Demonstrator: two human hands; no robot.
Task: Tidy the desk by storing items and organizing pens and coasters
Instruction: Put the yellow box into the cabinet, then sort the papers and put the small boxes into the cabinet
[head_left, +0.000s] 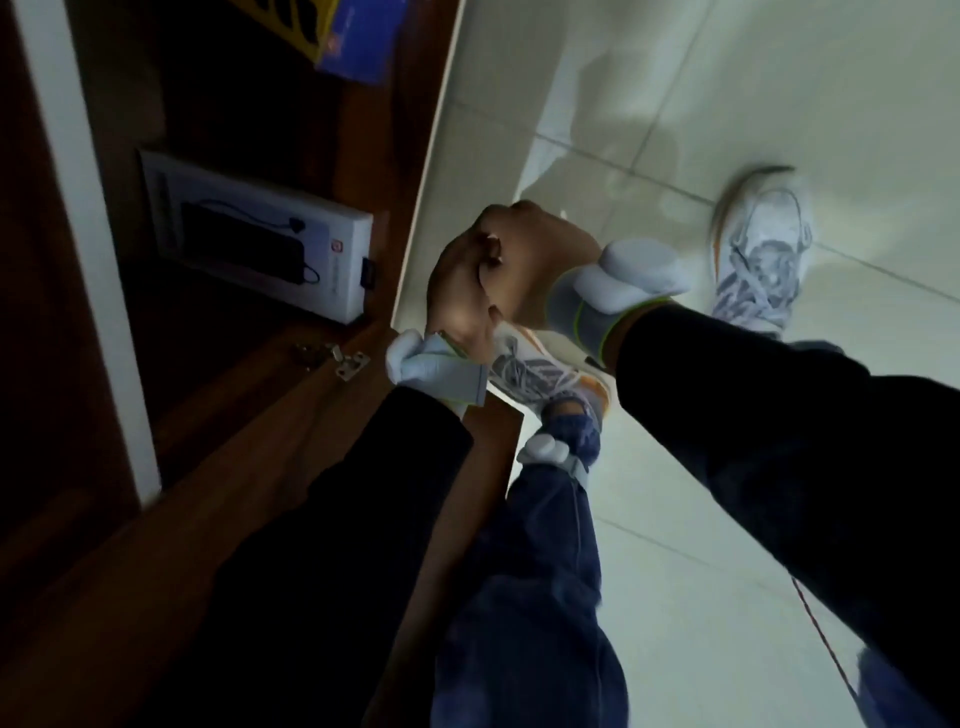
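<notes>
White box (260, 234), printed with a black power bank and a small red logo, lettering illegible, lies inside the wooden cabinet (223, 395). Left hand (457, 296) and right hand (545, 260) are clasped together, fingers curled; whether they grip anything cannot be told.

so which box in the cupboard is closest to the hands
The white box printed with a black power bank; the blue pack and yellow pack lie farther off at the top.

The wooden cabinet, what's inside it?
A white box picturing a black device lies on its shelf. Farther in sit a blue item and a yellow item. The dark back hides anything else.
</notes>
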